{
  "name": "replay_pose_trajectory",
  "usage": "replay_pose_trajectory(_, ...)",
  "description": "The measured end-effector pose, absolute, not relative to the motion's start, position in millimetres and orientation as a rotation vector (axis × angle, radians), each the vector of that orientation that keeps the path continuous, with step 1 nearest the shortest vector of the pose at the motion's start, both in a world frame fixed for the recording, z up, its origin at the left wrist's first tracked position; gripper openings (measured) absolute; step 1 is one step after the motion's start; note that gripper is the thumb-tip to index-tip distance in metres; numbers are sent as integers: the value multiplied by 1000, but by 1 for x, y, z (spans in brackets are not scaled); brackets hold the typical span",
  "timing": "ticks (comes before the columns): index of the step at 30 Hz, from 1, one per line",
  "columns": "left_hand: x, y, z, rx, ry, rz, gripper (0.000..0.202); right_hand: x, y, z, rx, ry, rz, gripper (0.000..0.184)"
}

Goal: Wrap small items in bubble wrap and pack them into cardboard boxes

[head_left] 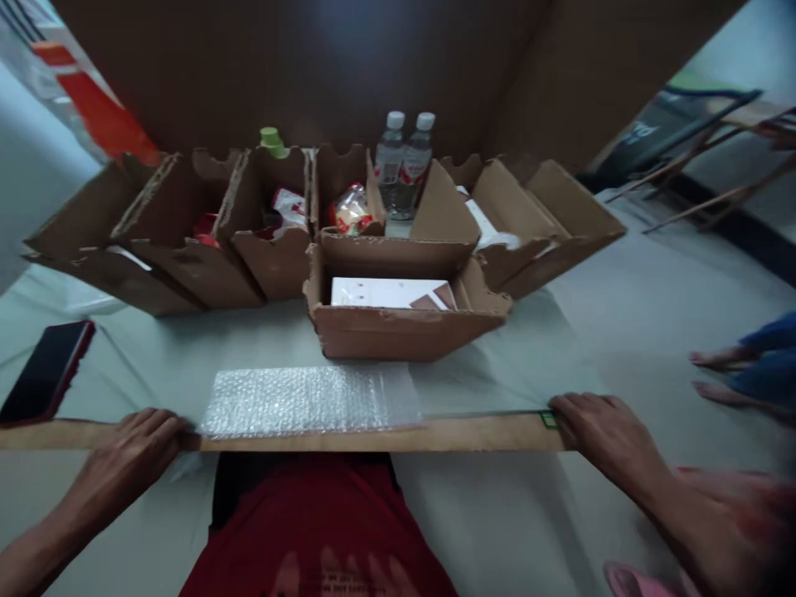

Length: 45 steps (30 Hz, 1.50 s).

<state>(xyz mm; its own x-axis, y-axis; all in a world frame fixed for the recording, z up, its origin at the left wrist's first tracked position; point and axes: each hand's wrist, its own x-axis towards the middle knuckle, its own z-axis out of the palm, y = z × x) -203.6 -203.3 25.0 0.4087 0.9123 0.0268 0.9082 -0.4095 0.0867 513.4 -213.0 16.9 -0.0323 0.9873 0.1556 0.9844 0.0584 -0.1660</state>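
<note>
While the flat bubble wrap (298, 402) lies at the centre of the dial, its near side overlapping the wooden edge strip (485, 434) of the table (497, 390), the left hand (146, 439) is just beside it between eight and nine o'clock and the right hand (597, 423) well apart at three. Both have their fingers bent over that strip, and no loose item shows in either; whether they grip it or merely rest, I cannot tell. A small green label (548, 419) sits by the right fingertips. The wrap looks light, so a sweep of the left hand or a draught could slide it off the near side. Between nine and ten o'clock a phone (46, 373) lies with one end at the strip, and a passing forearm might knock it down. Towards two o'clock stands an open carton (407, 336) with a white box (391, 293) inside; shoved towards twelve, it could jar the row of cardboard bins (196, 269) beyond. Two clear bottles, one on the left (389, 162) and one on the right (414, 170), stand upright at one o'clock, tall enough to topple if a bin swings against them
</note>
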Motion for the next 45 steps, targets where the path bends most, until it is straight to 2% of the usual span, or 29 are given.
replay_pose_trajectory(3,-205,-211,44,2480,1678,104,22,515,-210,25,-1897,-2253,86,44)
replay_pose_trajectory(6,-187,-206,67,2317,1777,382,24,488,-192,37,-1842,-2179,94,51)
replay_pose_trajectory(9,-134,-181,78,2188,1731,703,27,430,-166,49,-1818,-2071,342,65)
replay_pose_trajectory(12,-64,-147,71,2037,1446,857,50,377,-141,55,-1774,-2011,551,71)
replay_pose_trajectory(14,-25,-129,60,1961,1279,894,69,357,-130,54,-1765,-1985,589,65)
replay_pose_trajectory(16,-1,-121,49,1910,1209,910,76,349,-125,52,-1818,-1929,582,56)
replay_pose_trajectory(20,8,-123,35,1846,1291,985,68,339,-113,47,-1842,-1882,595,51)
replay_pose_trajectory(28,-46,-108,42,1860,1454,1011,65,329,-110,41,-1903,-1809,498,60)
replay_pose_trajectory(32,-108,-140,48,1927,1864,720,47,341,-148,30,-1724,-2023,328,41)
replay_pose_trajectory(36,-133,-159,39,2103,1983,278,43,311,-156,4,-1498,-2302,105,41)
replay_pose_trajectory(39,-129,-160,30,2122,1964,199,21,283,-151,-7,-1504,-2339,8,38)
replay_pose_trajectory(42,-132,-165,35,2031,1915,349,11,274,-163,7,-1497,-2206,180,33)
replay_pose_trajectory(45,-147,-160,59,1903,1914,448,14,266,-193,32,-1578,-1983,600,25)
